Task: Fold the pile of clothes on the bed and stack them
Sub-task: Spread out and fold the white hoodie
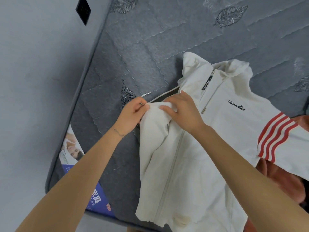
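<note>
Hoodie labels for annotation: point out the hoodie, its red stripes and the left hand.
hoodie [192, 173], head view, front panel
stripes [274, 136], head view, sleeve band
left hand [130, 114], head view, back of hand

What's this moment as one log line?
hoodie: front up on bed | left hand: pinches hoodie | right hand: holds hoodie
</note>
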Tool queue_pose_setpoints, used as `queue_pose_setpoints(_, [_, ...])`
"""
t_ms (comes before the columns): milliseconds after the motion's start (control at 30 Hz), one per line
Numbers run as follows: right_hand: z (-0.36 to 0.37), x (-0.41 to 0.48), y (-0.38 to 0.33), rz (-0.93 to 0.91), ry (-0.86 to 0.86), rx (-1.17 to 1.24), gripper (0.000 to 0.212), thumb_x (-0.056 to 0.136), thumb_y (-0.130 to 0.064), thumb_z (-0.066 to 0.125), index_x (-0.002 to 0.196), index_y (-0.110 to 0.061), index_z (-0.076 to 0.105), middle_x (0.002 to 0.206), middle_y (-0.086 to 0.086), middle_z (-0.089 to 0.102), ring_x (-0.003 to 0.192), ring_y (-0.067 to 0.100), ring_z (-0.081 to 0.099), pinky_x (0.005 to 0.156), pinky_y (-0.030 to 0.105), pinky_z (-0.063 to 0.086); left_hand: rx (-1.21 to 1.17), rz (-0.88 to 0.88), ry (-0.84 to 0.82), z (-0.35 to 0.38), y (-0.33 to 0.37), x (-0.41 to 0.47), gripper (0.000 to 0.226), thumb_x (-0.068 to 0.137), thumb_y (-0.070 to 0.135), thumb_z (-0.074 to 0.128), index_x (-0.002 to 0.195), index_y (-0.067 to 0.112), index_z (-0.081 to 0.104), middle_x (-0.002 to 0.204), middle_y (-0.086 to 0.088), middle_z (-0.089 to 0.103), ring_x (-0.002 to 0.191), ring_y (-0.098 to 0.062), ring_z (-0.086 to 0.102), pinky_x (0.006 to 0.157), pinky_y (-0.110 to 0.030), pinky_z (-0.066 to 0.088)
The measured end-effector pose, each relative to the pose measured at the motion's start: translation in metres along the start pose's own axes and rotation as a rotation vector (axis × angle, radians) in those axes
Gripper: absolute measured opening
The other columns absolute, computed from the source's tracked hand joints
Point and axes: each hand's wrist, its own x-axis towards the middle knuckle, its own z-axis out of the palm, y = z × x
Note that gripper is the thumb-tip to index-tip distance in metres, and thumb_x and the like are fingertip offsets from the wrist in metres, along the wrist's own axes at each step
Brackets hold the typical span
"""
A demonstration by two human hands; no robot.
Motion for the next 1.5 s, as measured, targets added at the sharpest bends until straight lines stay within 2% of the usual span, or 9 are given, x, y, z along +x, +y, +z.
queue_pose_setpoints(67, [-0.006, 0.004, -0.001, -0.007, 0.101, 0.048, 0.033, 0.09, -0.041, 0.059, 0.081, -0.011, 0.069, 0.075, -0.005, 0.061, 0.072, 0.012, 0.044, 0.089, 0.032, 0.038, 0.108, 0.085, 0.055, -0.007, 0.01, 0.005, 0.019, 0.097, 0.014, 0.057, 0.086, -0.001, 0.054, 0.072, -0.032, 0.048, 0.067, -0.019, 0.039, 0.061, -0.028, 0.034])
queue_pose_setpoints(167, [-0.019, 0.014, -0.006, 0.083, 0.188, 0.14, 0.024, 0.09, -0.033, 0.065, 0.079, -0.011, 0.067, 0.078, 0.0, 0.065, 0.076, 0.014, 0.053, 0.109, 0.013, 0.019, 0.104, 0.167, 0.117, -0.014, 0.031, 0.014, 0.02, 0.093, 0.021, 0.062, 0.084, 0.002, 0.06, 0.077, -0.03, 0.055, 0.07, -0.018, 0.045, 0.068, -0.028, 0.038])
queue_pose_setpoints(300, [-0.037, 0.021, -0.013, 0.15, 0.26, 0.336, 0.012, 0.087, -0.023, 0.072, 0.081, -0.014, 0.068, 0.08, -0.002, 0.065, 0.078, 0.006, 0.056, 0.115, 0.023, 0.024, 0.033, 0.118, 0.0, -0.009, 0.037, 0.017, 0.033, 0.099, 0.023, 0.056, 0.076, -0.001, 0.054, 0.071, -0.012, 0.045, 0.07, -0.012, 0.04, 0.066, -0.027, 0.035])
queue_pose_setpoints(467, [-0.038, 0.006, -0.003, 0.196, 0.159, 0.39, 0.007, 0.086, -0.019, 0.074, 0.083, -0.015, 0.069, 0.083, -0.008, 0.062, 0.082, 0.008, 0.057, 0.081, 0.023, 0.044, -0.006, -0.164, -0.279, -0.008, -0.004, 0.003, 0.08, 0.086, 0.07, 0.051, 0.09, -0.01, 0.055, 0.086, -0.007, 0.052, 0.083, -0.017, 0.047, 0.085, -0.039, 0.042])
queue_pose_setpoints(633, [-0.022, -0.02, 0.026, 0.316, -0.194, 0.19, 0.014, 0.087, -0.032, 0.073, 0.082, -0.021, 0.067, 0.085, -0.007, 0.062, 0.082, 0.013, 0.056, 0.075, 0.028, 0.043, -0.005, -0.248, -0.402, -0.005, -0.025, -0.013, 0.061, 0.093, 0.043, 0.054, 0.097, -0.018, 0.055, 0.085, -0.011, 0.052, 0.081, -0.02, 0.048, 0.078, -0.039, 0.047])
queue_pose_setpoints(767, [-0.02, -0.042, 0.041, 0.45, -0.139, 0.24, 0.01, 0.086, -0.032, 0.073, 0.084, -0.025, 0.067, 0.082, -0.013, 0.064, 0.077, 0.001, 0.057, 0.07, 0.013, 0.04, 0.191, -0.194, -0.491, -0.011, -0.038, -0.019, 0.045, 0.082, 0.048, 0.07, 0.078, 0.005, 0.055, 0.075, -0.001, 0.045, 0.072, -0.011, 0.041, 0.068, -0.031, 0.034])
queue_pose_setpoints(1233, [-0.052, -0.006, 0.0, 0.329, 0.156, 0.393, 0.02, 0.086, -0.02, 0.075, 0.076, -0.03, 0.061, 0.081, -0.013, 0.062, 0.079, 0.003, 0.056, 0.078, 0.015, 0.042, 0.117, 0.189, 0.163, -0.061, 0.057, -0.002, 0.019, 0.085, 0.013, 0.074, 0.075, 0.003, 0.062, 0.07, -0.009, 0.053, 0.065, -0.008, 0.046, 0.06, -0.018, 0.038])
queue_pose_setpoints(1367, [-0.047, -0.002, -0.009, 0.327, 0.059, 0.388, 0.017, 0.081, -0.02, 0.08, 0.077, -0.019, 0.063, 0.083, -0.003, 0.065, 0.08, 0.009, 0.058, 0.077, 0.014, 0.043, 0.323, 0.149, 0.027, -0.085, 0.058, -0.008, 0.02, 0.078, 0.035, 0.079, 0.075, 0.019, 0.068, 0.072, -0.006, 0.064, 0.065, -0.009, 0.053, 0.063, -0.025, 0.044])
queue_pose_setpoints(1500, [-0.03, -0.017, -0.005, 0.424, -0.323, 0.373, 0.027, 0.07, -0.05, 0.081, 0.065, -0.029, 0.065, 0.087, -0.002, 0.072, 0.089, 0.018, 0.066, 0.086, 0.037, 0.049, 0.472, -0.082, -0.215, -0.087, 0.024, -0.022, 0.024, 0.088, 0.047, 0.066, 0.067, 0.036, 0.071, 0.059, 0.014, 0.06, 0.054, 0.001, 0.049, 0.058, -0.016, 0.039])
